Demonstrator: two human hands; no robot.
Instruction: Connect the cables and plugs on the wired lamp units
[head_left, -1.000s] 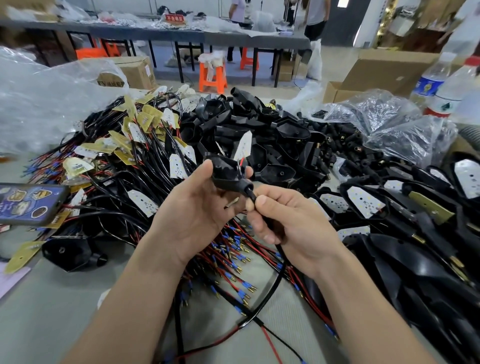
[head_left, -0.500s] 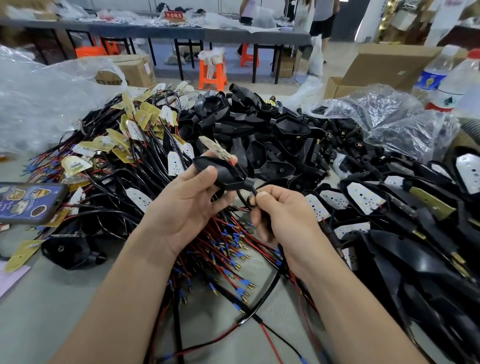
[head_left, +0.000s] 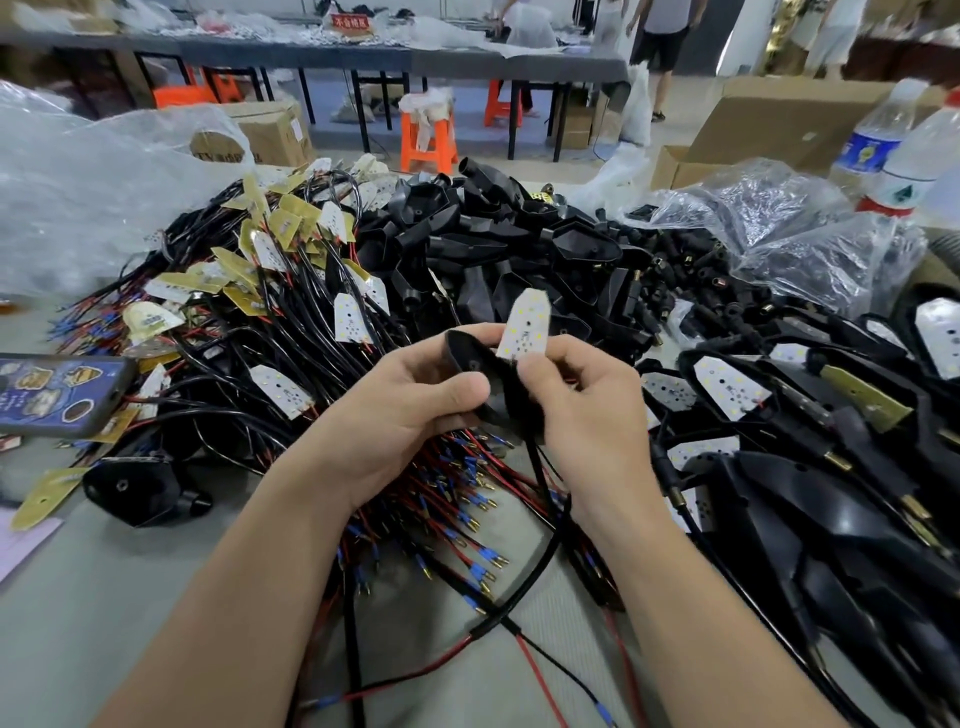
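The lamp housing (head_left: 470, 364) is matte black. The board (head_left: 524, 327) is white, dotted with pale yellow LEDs. The wires (head_left: 457, 525) are red and black with blue sleeves and brass tips. The piled boards (head_left: 291, 223) show mustard-yellow backs. The worktop (head_left: 104, 597) is grey, the stool (head_left: 426, 140) orange, and the phone case (head_left: 57, 395) dark blue with stickers.

Assy workshop: bulk wired LED boards (head_left: 270, 270), housings (head_left: 498, 244), cartons (head_left: 270, 132).

Left hand (head_left: 405, 415) grips the black lamp housing (head_left: 467, 358), right hand (head_left: 592, 410) pinches the white LED board (head_left: 527, 325) upright above it. A black cable (head_left: 558, 540) drops between the wrists onto the grey tabletop (head_left: 104, 597).
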